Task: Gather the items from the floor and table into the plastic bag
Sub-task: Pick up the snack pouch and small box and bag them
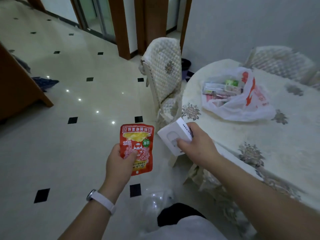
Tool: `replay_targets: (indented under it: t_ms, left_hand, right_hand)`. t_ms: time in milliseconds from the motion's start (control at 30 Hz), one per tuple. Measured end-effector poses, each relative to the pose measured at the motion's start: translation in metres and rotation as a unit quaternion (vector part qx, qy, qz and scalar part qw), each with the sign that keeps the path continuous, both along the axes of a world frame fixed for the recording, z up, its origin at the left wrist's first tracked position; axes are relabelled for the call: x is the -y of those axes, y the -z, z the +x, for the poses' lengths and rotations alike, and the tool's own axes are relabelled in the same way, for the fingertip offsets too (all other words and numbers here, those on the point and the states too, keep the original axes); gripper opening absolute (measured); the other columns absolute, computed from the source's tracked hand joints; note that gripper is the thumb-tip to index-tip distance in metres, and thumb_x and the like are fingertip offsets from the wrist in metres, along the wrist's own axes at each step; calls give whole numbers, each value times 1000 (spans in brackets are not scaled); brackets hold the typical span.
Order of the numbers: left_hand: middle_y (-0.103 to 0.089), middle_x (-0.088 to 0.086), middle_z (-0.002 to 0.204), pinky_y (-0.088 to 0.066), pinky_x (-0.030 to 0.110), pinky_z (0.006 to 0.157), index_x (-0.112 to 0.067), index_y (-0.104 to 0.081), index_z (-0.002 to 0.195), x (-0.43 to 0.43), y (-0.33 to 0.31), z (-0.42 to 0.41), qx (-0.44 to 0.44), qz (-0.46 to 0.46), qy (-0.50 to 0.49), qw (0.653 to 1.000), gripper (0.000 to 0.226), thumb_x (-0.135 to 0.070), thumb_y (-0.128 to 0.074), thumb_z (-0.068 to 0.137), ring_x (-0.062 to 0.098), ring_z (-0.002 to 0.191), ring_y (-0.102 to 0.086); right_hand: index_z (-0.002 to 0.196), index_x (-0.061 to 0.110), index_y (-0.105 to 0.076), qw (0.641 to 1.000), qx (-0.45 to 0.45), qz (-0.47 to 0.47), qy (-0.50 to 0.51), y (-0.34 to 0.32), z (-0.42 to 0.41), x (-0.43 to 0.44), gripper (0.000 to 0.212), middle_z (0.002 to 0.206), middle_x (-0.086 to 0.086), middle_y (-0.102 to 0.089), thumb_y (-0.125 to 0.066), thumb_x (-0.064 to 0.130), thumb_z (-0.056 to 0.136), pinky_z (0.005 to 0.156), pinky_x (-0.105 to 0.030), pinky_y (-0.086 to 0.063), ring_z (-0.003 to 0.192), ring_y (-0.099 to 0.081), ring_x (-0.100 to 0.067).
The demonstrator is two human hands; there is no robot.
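one red packet (136, 146), one white box (171, 134), one plastic bag (242, 108), two covered chairs (162, 71) (280, 61), one table (259, 135).

A quilted cream chair (162, 71) is standing at centre frame (a floral patch showing on its back). A second covered chair (280, 61) is sitting at upper right, a dark bucket (186, 63) is showing behind the first, and a blue cloth (44, 83) is lying at left beside a wooden cabinet (17, 87).
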State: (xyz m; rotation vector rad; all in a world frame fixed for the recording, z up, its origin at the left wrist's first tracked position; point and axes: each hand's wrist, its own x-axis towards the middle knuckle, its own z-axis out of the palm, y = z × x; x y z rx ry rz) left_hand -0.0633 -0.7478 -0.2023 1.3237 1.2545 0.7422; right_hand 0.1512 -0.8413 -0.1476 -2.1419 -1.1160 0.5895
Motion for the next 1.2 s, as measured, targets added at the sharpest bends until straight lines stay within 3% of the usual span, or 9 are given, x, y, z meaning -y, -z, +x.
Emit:
replay_targets:
  t_ms: [133, 267, 433, 633, 767, 867, 967, 1000, 1200]
  left_hand:
    - [-70, -5, 101, -56, 25, 61, -25, -58, 110, -45, 8, 29, -21, -16, 25, 999, 20, -20, -66, 93, 14, 88, -71]
    - [-69, -7, 100, -56, 25, 61, -30, -57, 106, -102, 3, 68, -44, -4, 57, 997, 18, -21, -66, 93, 13, 88, -70]
    - [-70, -7, 99, -56, 29, 64, -29, -58, 106, -182, -10, 139, -70, 9, 69, 995, 20, -18, -67, 92, 13, 87, -70]
    - [-70, -9, 96, -53, 23, 60, -28, -60, 104, -245, -21, 269, -76, 37, 156, 984, 19, -17, -68, 90, 10, 83, -70]
    - [-71, -10, 98, -54, 23, 64, -29, -61, 108, -249, -21, 335, -82, 40, 261, 961, 21, -20, -69, 90, 8, 85, -70]
    - [-72, -11, 97, -54, 18, 62, -33, -62, 108, -255, -19, 378, -90, 42, 333, 938, 24, -19, -69, 90, 4, 83, -71]
    - [-73, -11, 97, -56, 21, 64, -32, -63, 110, -265, -14, 420, -96, 46, 385, 917, 23, -19, -69, 91, 6, 85, -71]
    - [-73, -10, 98, -56, 23, 66, -30, -62, 111, -268, -12, 433, -98, 43, 401, 910, 23, -20, -68, 91, 7, 85, -72]
    - [-72, -6, 101, -60, 38, 74, -32, -60, 103, -280, 10, 529, -98, 23, 507, 856, 15, -25, -67, 92, 15, 88, -72]
  right_hand:
    - [91, 31, -46, 999, -12, 9, 34, 13, 26, -46, 21, 84, 10, -57, -63, 38, 80, 62, -34, -47, 75, -55, -8]
    - [98, 25, -49, 996, -41, 19, 71, 33, 68, -98, 26, 87, 8, -58, -62, 36, 79, 70, -38, -51, 78, -57, -16]
    - [105, 29, -49, 989, -93, 40, 109, 44, 131, -162, 33, 94, 9, -61, -61, 41, 76, 74, -43, -55, 82, -60, -13]
    - [108, 26, -46, 973, -87, 48, 209, 42, 243, -191, 31, 92, 8, -58, -64, 35, 83, 71, -36, -51, 81, -60, -15]
    - [117, 21, -47, 943, -92, 68, 311, 54, 292, -172, 35, 90, 11, -56, -64, 28, 86, 71, -32, -45, 82, -58, -16]
    - [118, 28, -44, 921, -122, 68, 363, 62, 316, -160, 38, 90, 14, -56, -64, 28, 85, 67, -36, -55, 79, -61, -13]
    - [119, 27, -41, 899, -130, 67, 413, 69, 330, -150, 39, 89, 12, -56, -62, 22, 87, 50, -17, -46, 73, -56, -2]
    - [120, 26, -41, 891, -123, 63, 432, 71, 334, -147, 39, 88, 14, -54, -62, 21, 88, 51, -16, -43, 72, -54, 1]
    - [129, 19, -41, 851, -110, 23, 513, 82, 360, -149, 48, 100, 6, -54, -63, 28, 88, 75, -41, -57, 85, -61, -18]
